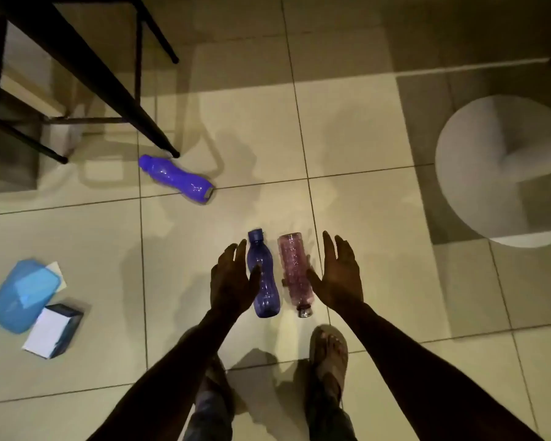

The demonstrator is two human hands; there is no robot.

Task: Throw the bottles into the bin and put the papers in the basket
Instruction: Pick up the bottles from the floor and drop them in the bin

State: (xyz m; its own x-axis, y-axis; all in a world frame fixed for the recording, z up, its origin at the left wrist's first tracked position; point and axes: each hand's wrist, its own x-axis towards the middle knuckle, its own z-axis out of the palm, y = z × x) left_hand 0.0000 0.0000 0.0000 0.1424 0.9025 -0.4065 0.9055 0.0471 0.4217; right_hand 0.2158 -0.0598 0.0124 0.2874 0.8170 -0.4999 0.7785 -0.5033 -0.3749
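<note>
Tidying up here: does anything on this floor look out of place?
Yes. Three bottles lie on their sides on the tiles: bright purple bottle by the chair leg, dark blue bottle and pink bottle between the open hands.

The scene is dim, with a warm yellowish cast. The brightest zone is the floor (347, 148) patch beyond the two bottles lying side by side, the dark blue bottle (264, 276) and the pink bottle (295, 272). Both hands and forearms read as near-black silhouettes; surface detail is lost. Soft overlapping shadows fall around the purple bottle (176, 178), which shows small specular glints. Tile joints bow toward the frame edges. The overall image is soft, with slight smearing.
</note>
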